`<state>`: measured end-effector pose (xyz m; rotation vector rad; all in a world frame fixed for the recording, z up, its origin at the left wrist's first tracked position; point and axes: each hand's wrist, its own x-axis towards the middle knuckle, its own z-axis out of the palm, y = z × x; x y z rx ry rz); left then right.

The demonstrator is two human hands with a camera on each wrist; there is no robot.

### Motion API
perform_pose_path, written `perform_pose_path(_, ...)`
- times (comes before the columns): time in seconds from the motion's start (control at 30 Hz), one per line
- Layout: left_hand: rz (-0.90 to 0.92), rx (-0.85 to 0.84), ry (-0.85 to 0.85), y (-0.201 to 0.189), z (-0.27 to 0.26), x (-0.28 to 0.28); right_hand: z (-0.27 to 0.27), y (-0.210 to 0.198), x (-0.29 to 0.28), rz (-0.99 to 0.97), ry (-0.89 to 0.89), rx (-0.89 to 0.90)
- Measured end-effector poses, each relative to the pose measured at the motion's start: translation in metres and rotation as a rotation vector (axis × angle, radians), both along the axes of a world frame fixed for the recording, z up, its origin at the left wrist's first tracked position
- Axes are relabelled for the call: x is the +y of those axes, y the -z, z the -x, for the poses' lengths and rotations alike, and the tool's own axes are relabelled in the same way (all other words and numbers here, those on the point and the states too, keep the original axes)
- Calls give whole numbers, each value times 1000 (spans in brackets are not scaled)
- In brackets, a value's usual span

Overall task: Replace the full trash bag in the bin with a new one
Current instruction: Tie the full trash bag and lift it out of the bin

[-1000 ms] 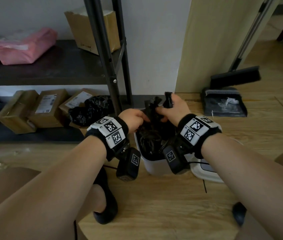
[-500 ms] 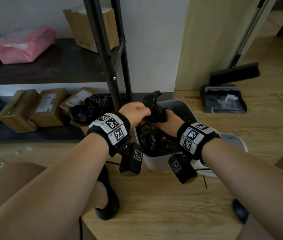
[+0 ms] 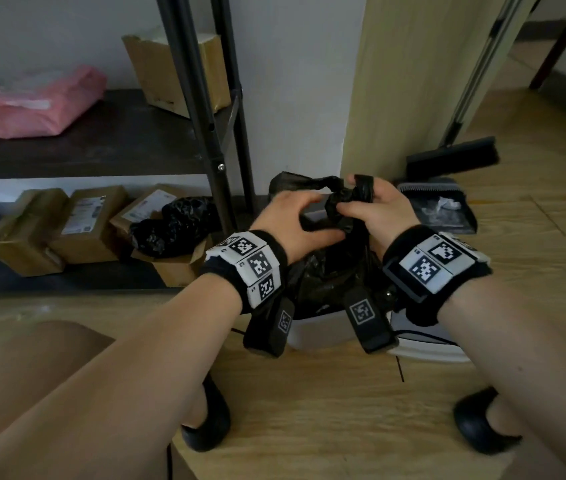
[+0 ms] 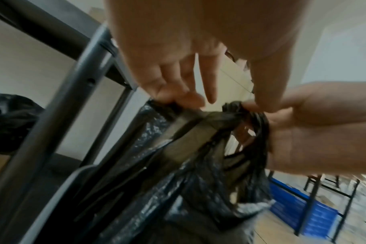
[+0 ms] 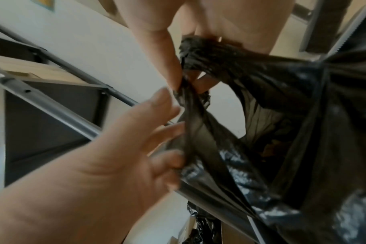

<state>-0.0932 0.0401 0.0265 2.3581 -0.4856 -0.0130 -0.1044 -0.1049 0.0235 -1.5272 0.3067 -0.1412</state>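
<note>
Much of the white bin (image 3: pixel 312 332) is hidden: in the head view only a strip of its front wall shows at centre frame, below the wrist cameras, and the black trash bag (image 3: pixel 326 271) fills the space above it. Whether the bag's bottom rests inside the bin cannot be told, since the forearms and wristbands cover that part. A white lid or base (image 3: pixel 427 351) lies just right of the bin, partly cut off by the right forearm. Both wrist views are blurred, so the bag's contents are hard to make out.

The bag's top sits at centre frame in the head view, between the two hands and touching both. The right hand (image 3: pixel 375 209) is closed on it: thumb and forefinger pinch a twisted handle strip, and a loop of black plastic wraps around the fingers (image 5: pixel 171 66). The left hand (image 3: pixel 288 220) is at the other handle strip; its fingers (image 4: pixel 178 95) are partly curled with their tips holding the bag's edge, one finger pointing free. The two strips cross between the hands.

At upper left stands a dark metal shelf (image 3: pixel 205 98) holding cardboard boxes (image 3: pixel 87 220), a pink package (image 3: pixel 39 105) and a second black bag (image 3: pixel 174 223). A broom and dustpan (image 3: pixel 441 202) lie at right on the wooden floor (image 3: pixel 309 410).
</note>
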Motion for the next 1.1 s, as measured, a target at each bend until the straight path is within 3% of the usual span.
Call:
perform_pose_path(0.07, -34, 77, 66, 4, 4, -11, 6, -5, -3, -24, -34, -4)
perform_pose_path(0.17, -48, 98, 6, 8, 2, -20, 13, -13, -7, 7, -39, -33)
perform_pose_path(0.3, 176, 102, -60, -2, -4, -23, 15, -27, -19, 113, 18, -98)
perform_pose_path(0.4, 269, 64, 5, -14, -1, -28, 15, -36, -21, 224, -35, -121)
perform_pose_path(0.5, 216, 82, 59, -18, 4, -36, 16, -41, -17, 274, -118, -124)
perform_pose_path(0.7, 196, 130, -54, -17, -6, -34, 16, -36, -19, 297, -155, -143)
perform_pose_path(0.83, 223, 167, 15, -20, -7, -34, 14, -36, -20, 256, -209, -149)
perform_pose_path(1.0, 173, 157, -19, -21, -8, -36, 14, -37, -20, 331, -117, -216)
perform_pose_path(1.1, 112, 100, -48, -25, -9, -34, 8, -31, -26, 263, -10, -132)
